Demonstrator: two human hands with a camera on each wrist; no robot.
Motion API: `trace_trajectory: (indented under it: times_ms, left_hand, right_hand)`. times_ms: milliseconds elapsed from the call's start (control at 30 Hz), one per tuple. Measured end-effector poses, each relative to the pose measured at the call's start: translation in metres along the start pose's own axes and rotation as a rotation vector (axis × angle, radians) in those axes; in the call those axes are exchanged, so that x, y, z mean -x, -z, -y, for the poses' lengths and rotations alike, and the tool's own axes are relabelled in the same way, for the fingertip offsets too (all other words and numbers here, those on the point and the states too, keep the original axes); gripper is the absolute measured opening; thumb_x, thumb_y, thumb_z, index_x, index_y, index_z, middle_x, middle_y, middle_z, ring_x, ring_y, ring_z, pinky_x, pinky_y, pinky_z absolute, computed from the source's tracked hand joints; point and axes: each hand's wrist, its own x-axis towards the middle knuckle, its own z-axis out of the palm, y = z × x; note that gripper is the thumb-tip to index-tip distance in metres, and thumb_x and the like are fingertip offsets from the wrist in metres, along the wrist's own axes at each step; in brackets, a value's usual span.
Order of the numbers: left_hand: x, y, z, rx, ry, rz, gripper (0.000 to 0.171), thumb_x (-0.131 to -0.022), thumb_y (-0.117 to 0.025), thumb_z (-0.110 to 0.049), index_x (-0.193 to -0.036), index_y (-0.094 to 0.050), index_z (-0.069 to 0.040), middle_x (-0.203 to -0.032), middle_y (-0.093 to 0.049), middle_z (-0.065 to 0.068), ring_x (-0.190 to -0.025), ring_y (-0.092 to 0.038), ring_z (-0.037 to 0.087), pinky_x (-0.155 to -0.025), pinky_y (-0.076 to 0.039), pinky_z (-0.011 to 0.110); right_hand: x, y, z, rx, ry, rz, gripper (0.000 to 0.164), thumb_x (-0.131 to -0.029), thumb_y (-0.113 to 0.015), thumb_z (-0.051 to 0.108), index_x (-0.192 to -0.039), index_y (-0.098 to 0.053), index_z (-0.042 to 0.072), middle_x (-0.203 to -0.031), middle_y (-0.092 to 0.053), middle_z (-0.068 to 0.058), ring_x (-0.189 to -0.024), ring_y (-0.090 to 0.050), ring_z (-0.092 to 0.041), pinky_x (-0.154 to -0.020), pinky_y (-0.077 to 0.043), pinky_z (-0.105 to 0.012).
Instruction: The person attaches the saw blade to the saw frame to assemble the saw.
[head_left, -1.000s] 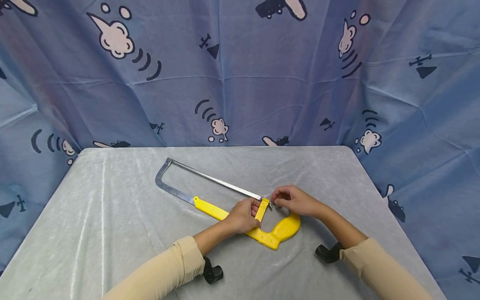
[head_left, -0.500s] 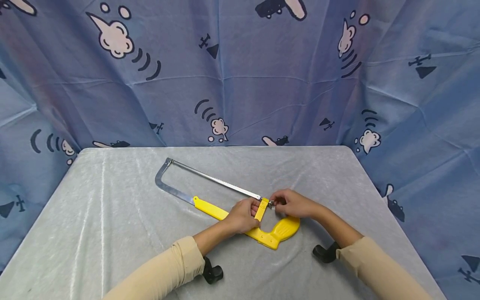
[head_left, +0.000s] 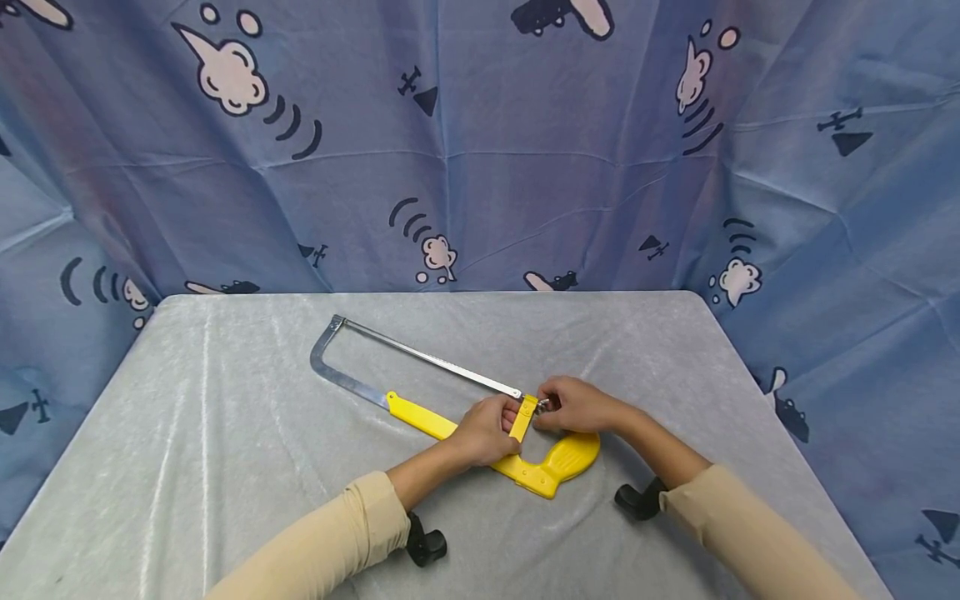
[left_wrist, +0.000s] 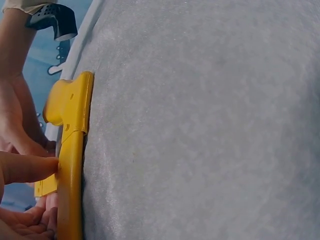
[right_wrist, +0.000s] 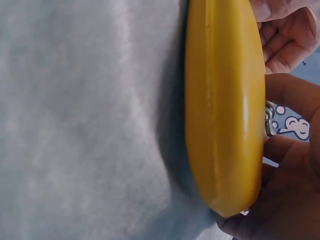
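A hacksaw with a yellow-and-metal frame [head_left: 420, 416] lies on the table, its silver blade [head_left: 435, 361] on the far side and its yellow handle [head_left: 573, 457] to the right. My left hand [head_left: 483, 433] grips the frame at the short yellow post beside the blade's near end; in the left wrist view its thumb [left_wrist: 30, 167] lies against the yellow frame. Just right of that post, my right hand [head_left: 583, 405] pinches a small metal wing nut [head_left: 543, 406] between thumb and fingers. The right wrist view has the handle [right_wrist: 225, 110] hiding part of this grasp.
Pale grey velvety cloth [head_left: 247, 467] covers the table. Behind it hangs a blue printed curtain [head_left: 495, 192]. A black wrist mount [head_left: 426, 546] sits below the left sleeve, and another wrist mount [head_left: 637, 502] below the right one.
My right hand has shifted slightly left and closer onto the wing nut, its forearm moving left too. The left hand and the hacksaw stay in place.
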Motion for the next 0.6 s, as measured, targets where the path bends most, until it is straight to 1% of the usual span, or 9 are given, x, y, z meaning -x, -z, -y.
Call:
trace_trajectory:
  times_ms: [133,600]
  left_hand:
    - [-0.0001,-0.0005,0.0000,-0.002,0.000,-0.003,0.041,-0.070,-0.076,0.009,-0.108,-0.062,0.002,-0.090,-0.059,0.003,-0.083,-0.054,0.014,-0.074,-0.045,0.024]
    - [0.0002,-0.0001,0.0002,0.005,-0.017,-0.003,0.041,-0.069,-0.074,0.011,-0.107,-0.062,0.003,-0.089,-0.060,0.004,-0.082,-0.055,0.015,-0.073,-0.046,0.023]
  right_hand:
    - [-0.0021,-0.0007,0.0009,0.006,-0.022,0.001,0.016,-0.084,-0.074,0.015,-0.079,-0.060,0.008,-0.069,-0.049,0.001,-0.062,-0.048,-0.013,-0.056,-0.039,-0.024]
    - [-0.0086,-0.0045,0.0011,0.092,-0.074,-0.025,0.014,-0.082,-0.075,0.014,-0.077,-0.062,0.010,-0.071,-0.049,-0.001,-0.062,-0.047,-0.013,-0.057,-0.038,-0.024]
